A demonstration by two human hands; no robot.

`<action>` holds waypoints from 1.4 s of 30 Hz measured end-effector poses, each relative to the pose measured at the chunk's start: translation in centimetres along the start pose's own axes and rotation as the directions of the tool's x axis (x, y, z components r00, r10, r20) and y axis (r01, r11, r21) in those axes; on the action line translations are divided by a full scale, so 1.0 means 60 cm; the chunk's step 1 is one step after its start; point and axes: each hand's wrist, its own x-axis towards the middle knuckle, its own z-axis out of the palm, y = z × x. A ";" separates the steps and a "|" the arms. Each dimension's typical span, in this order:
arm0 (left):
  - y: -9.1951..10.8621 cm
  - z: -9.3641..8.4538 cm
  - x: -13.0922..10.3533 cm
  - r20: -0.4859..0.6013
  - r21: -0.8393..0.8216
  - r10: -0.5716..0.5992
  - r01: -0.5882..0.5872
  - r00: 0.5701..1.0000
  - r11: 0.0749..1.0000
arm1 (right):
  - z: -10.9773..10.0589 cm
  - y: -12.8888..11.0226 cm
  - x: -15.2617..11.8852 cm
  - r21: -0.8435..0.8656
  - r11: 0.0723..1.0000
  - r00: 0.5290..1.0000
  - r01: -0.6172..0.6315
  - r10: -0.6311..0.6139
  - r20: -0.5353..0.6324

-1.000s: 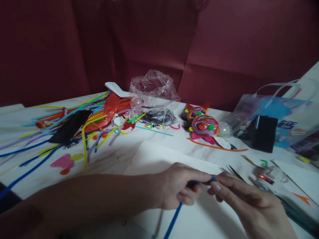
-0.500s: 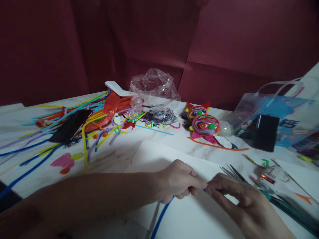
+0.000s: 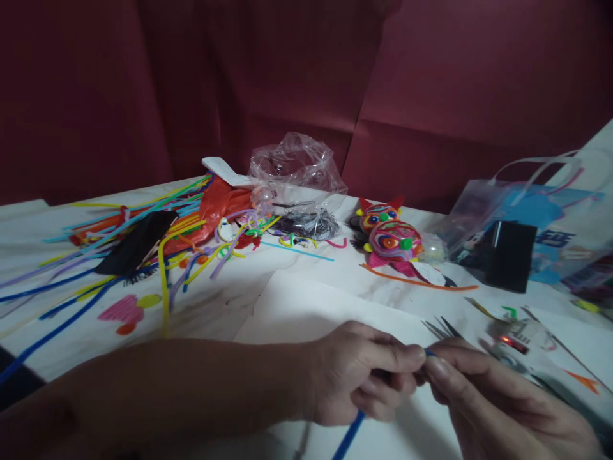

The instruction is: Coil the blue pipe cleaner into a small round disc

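Low in the head view, a blue pipe cleaner (image 3: 349, 436) hangs down from under my left hand (image 3: 366, 370), whose fingers are closed round it. A short bit of blue shows between the fingertips of both hands. My right hand (image 3: 498, 393) pinches this blue end between thumb and forefinger, right beside the left fingertips. Both hands are above a white sheet of paper (image 3: 297, 306). Most of the held piece is hidden inside the left fist.
Colourful pipe cleaners (image 3: 138, 223) and a black pouch (image 3: 138, 243) lie at left. Behind are a clear plastic bag (image 3: 297, 172) and two colourful owl-like figures (image 3: 393, 239). At right are scissors (image 3: 443, 329), a dark phone (image 3: 512, 255) and a blue-printed bag (image 3: 575, 217).
Both hands have shifted to the right and slightly down, and the blue pipe cleaner has moved right with them. More of the right hand's thumb now shows.
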 end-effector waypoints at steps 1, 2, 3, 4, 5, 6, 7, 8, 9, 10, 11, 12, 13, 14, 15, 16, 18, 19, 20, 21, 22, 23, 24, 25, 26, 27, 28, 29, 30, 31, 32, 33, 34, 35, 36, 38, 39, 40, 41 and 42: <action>0.002 -0.001 0.000 -0.007 0.007 0.001 -0.001 1.000 1.000 | 0.000 0.001 0.002 -0.001 1.000 1.000 -0.027 0.027 0.008; 0.004 -0.003 0.001 -0.023 0.019 -0.005 0.006 1.000 1.000 | 0.000 0.001 0.006 -0.005 0.999 0.999 -0.041 0.042 0.030; 0.007 -0.005 0.003 -0.049 0.038 -0.018 0.019 0.999 0.999 | -0.001 0.000 0.011 -0.014 0.999 0.996 -0.050 0.051 0.067; 0.009 -0.007 0.005 -0.086 0.064 -0.028 0.034 0.996 0.997 | -0.003 -0.001 0.016 -0.038 0.998 0.992 -0.050 0.054 0.113; 0.011 -0.009 0.007 -0.128 0.095 -0.038 0.050 0.991 0.994 | -0.005 -0.002 0.021 -0.079 0.996 0.987 -0.036 0.048 0.155; 0.012 -0.012 0.009 -0.177 0.130 -0.043 0.067 0.983 0.989 | -0.007 -0.003 0.027 -0.147 0.989 0.980 -0.008 0.037 0.195; 0.013 -0.013 0.011 -0.225 0.166 -0.049 0.088 0.973 0.982 | -0.009 -0.003 0.031 -0.226 0.973 0.970 0.039 0.017 0.241; 0.013 -0.015 0.013 -0.274 0.200 -0.053 0.111 0.960 0.973 | -0.012 -0.002 0.035 -0.299 0.949 0.956 0.101 -0.009 0.294; 0.013 -0.016 0.014 -0.317 0.230 -0.053 0.130 0.947 0.964 | -0.014 -0.001 0.038 -0.357 0.919 0.936 0.167 -0.035 0.349; 0.012 -0.016 0.014 -0.348 0.253 -0.054 0.149 0.936 0.956 | -0.016 0.000 0.040 -0.396 0.889 0.914 0.231 -0.059 0.402; 0.012 -0.017 0.015 -0.364 0.272 -0.058 0.166 0.929 0.948 | -0.017 0.002 0.041 -0.417 0.864 0.889 0.281 -0.071 0.452; 0.011 -0.017 0.015 -0.365 0.287 -0.064 0.178 0.929 0.941 | -0.018 0.003 0.041 -0.429 0.846 0.867 0.317 -0.075 0.492; 0.011 -0.018 0.015 -0.355 0.299 -0.073 0.187 0.932 0.936 | -0.017 0.005 0.041 -0.439 0.833 0.853 0.337 -0.072 0.517; 0.012 -0.019 0.015 -0.345 0.307 -0.085 0.199 0.935 0.931 | -0.017 0.006 0.041 -0.449 0.824 0.848 0.346 -0.070 0.526; 0.012 -0.019 0.015 -0.339 0.313 -0.099 0.211 0.936 0.926 | -0.016 0.007 0.041 -0.457 0.819 0.847 0.346 -0.064 0.527; 0.013 -0.020 0.015 -0.336 0.317 -0.108 0.220 0.936 0.923 | -0.015 0.007 0.040 -0.463 0.819 0.851 0.339 -0.058 0.521; 0.015 -0.023 0.015 -0.322 0.320 -0.110 0.217 0.940 0.922 | -0.014 0.008 0.040 -0.466 0.828 0.865 0.312 -0.045 0.499; 0.016 -0.024 0.015 -0.309 0.315 -0.108 0.209 0.945 0.926 | -0.015 0.008 0.039 -0.466 0.835 0.872 0.294 -0.036 0.487; 0.017 -0.025 0.014 -0.288 0.306 -0.109 0.200 0.951 0.931 | -0.015 0.007 0.039 -0.463 0.842 0.881 0.277 -0.031 0.472; 0.018 -0.025 0.014 -0.261 0.297 -0.111 0.189 0.959 0.936 | -0.016 0.006 0.039 -0.455 0.852 0.889 0.261 -0.028 0.457; 0.018 -0.025 0.013 -0.231 0.288 -0.115 0.181 0.966 0.940 | -0.016 0.004 0.038 -0.441 0.864 0.900 0.242 -0.030 0.434; 0.018 -0.025 0.013 -0.201 0.281 -0.117 0.172 0.973 0.944 | -0.016 0.001 0.038 -0.424 0.878 0.912 0.220 -0.032 0.408; 0.018 -0.025 0.012 -0.174 0.272 -0.113 0.158 0.978 0.949 | -0.017 -0.002 0.037 -0.408 0.892 0.926 0.197 -0.033 0.377; 0.017 -0.025 0.012 -0.149 0.259 -0.105 0.142 0.983 0.955 | -0.016 -0.004 0.035 -0.390 0.904 0.938 0.177 -0.035 0.346; 0.015 -0.024 0.011 -0.130 0.238 -0.097 0.126 0.987 0.963 | -0.016 -0.006 0.034 -0.372 0.914 0.950 0.160 -0.041 0.308; 0.013 -0.023 0.011 -0.114 0.208 -0.087 0.110 0.990 0.972 | -0.015 -0.007 0.031 -0.351 0.925 0.961 0.146 -0.048 0.273; 0.011 -0.022 0.010 -0.098 0.171 -0.079 0.095 0.992 0.981 | -0.014 -0.007 0.028 -0.322 0.937 0.972 0.132 -0.058 0.228; 0.009 -0.020 0.009 -0.081 0.137 -0.070 0.080 0.994 0.987 | -0.012 -0.005 0.025 -0.281 0.953 0.981 0.117 -0.068 0.180; 0.006 -0.017 0.008 -0.063 0.107 -0.059 0.065 0.996 0.992 | -0.010 -0.002 0.021 -0.231 0.968 0.990 0.097 -0.069 0.125; 0.004 -0.014 0.006 -0.050 0.084 -0.044 0.048 0.998 0.995 | -0.008 0.001 0.017 -0.177 0.982 0.996 0.073 -0.061 0.071; 0.003 -0.010 0.005 -0.044 0.067 -0.026 0.029 0.999 0.997 | -0.005 0.005 0.013 -0.126 0.991 0.999 0.043 -0.041 0.023; 0.002 -0.007 0.003 -0.044 0.057 -0.009 0.012 0.999 0.998 | -0.003 0.008 0.009 -0.082 0.997 1.000 0.015 -0.016 -0.014; 0.001 -0.004 0.001 -0.054 0.052 0.008 -0.005 0.998 0.999 | 0.000 0.010 0.007 -0.049 0.999 0.999 -0.010 0.009 -0.033; 0.001 -0.001 0.001 -0.071 0.054 0.024 -0.020 0.997 0.998 | 0.002 0.012 0.006 -0.028 0.999 0.999 -0.030 0.029 -0.040; 0.002 0.000 0.000 -0.091 0.062 0.036 -0.031 0.995 0.998 | 0.004 0.013 0.006 -0.016 0.999 0.998 -0.044 0.043 -0.043; 0.005 0.000 0.002 -0.138 0.107 0.056 -0.041 0.989 0.993 | 0.003 0.012 0.010 -0.020 0.998 0.998 -0.053 0.053 -0.015; 0.007 -0.002 0.003 -0.160 0.136 0.055 -0.034 0.986 0.990 | 0.002 0.011 0.014 -0.042 0.998 0.998 -0.052 0.053 0.022; 0.009 -0.005 0.005 -0.179 0.169 0.046 -0.016 0.983 0.986 | -0.001 0.010 0.019 -0.081 0.996 0.995 -0.048 0.054 0.080; 0.011 -0.009 0.007 -0.198 0.205 0.029 0.013 0.980 0.979 | -0.004 0.008 0.023 -0.135 0.990 0.987 -0.031 0.052 0.154; 0.013 -0.013 0.010 -0.216 0.245 0.004 0.050 0.976 0.968 | -0.007 0.007 0.027 -0.198 0.980 0.970 0.002 0.046 0.239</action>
